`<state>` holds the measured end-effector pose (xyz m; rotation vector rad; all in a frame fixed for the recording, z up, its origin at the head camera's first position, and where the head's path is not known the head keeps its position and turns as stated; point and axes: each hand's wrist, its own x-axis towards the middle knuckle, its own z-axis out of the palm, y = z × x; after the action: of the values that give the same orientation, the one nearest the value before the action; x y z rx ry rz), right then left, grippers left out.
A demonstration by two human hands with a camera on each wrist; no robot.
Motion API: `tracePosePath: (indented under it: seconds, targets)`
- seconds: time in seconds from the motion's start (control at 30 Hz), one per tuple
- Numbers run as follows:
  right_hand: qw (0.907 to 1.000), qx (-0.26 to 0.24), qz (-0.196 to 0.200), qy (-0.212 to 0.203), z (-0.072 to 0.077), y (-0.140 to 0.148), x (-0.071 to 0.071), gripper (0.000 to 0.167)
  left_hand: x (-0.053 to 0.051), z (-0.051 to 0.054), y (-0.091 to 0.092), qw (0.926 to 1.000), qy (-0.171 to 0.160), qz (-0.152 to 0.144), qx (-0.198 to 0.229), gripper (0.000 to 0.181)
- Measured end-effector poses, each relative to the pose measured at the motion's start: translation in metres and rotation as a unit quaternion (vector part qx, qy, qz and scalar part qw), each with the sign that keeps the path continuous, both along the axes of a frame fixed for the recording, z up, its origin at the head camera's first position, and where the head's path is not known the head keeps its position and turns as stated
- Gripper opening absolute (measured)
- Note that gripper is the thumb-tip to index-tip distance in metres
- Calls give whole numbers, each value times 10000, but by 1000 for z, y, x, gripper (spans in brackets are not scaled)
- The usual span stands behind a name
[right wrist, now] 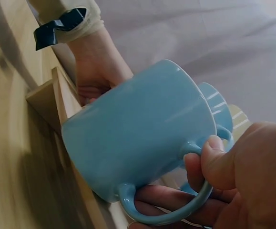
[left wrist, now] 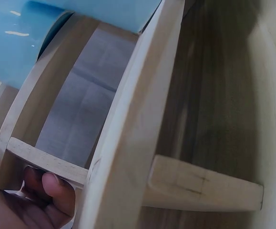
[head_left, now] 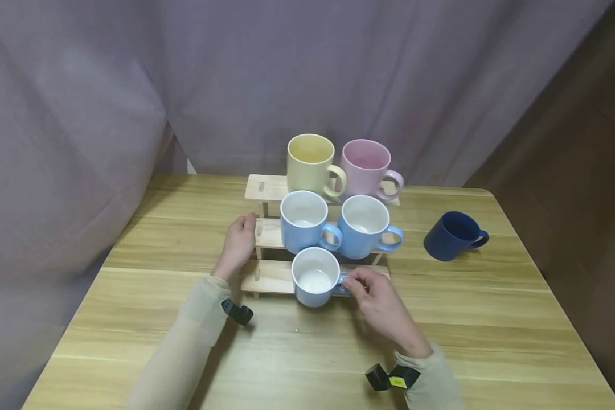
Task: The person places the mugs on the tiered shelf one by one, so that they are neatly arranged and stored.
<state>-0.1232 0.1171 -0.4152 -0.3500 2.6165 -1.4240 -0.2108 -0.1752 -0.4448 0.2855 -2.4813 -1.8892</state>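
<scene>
My right hand (head_left: 381, 304) pinches the handle of a light blue mug (right wrist: 142, 129) with a white inside, at the lowest tier of a three-step wooden rack (head_left: 266, 277). Fingers of that hand pass through the handle in the right wrist view. At the rack's left side, my left hand (head_left: 239, 245) grips the end of the middle tier; its curled fingertips (left wrist: 59, 186) show beneath the wood in the left wrist view. Two more light blue mugs, a left one (head_left: 299, 233) and a right one (head_left: 359, 242), stand on the middle tier.
On the top tier stand a yellow mug (head_left: 307, 173) and a pink mug (head_left: 361, 176). A dark blue mug (head_left: 446, 239) sits tilted on the wooden table (head_left: 492, 319), right of the rack. A grey curtain (head_left: 236, 68) hangs behind.
</scene>
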Motion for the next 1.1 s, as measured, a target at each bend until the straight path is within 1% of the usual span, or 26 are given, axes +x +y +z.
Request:
tracePosePath:
  seconds: [0.1,0.27,0.4,0.6,0.8,0.93,1.1]
  targets:
    - [9999,-107,-7,-35,-2,-4,-1,18,0,-1,0,10000,-26,-39,35,50]
    - [9995,-302,-4,-10,-5,-7,-3,17,-1,0,0,9999,-11,-81,93,53]
    - [9995,-285,-17,-92,-7,-8,-4,18,-1,1,1,9999,-9,-78,137,50]
    - [9993,-250,98,-260,-5,-7,-4,27,0,-1,0,10000,-1,-65,29,49]
    - [9991,-283,191,-265,-5,-5,-2,32,0,-2,1,10000,1,-49,-20,47]
    - [9996,-119,27,-249,-5,-1,-2,35,0,-3,2,10000,59,28,-45,44]
    - [9995,-26,-235,-227,-1,11,-3,43,0,0,1,9999,65,51,-123,45]
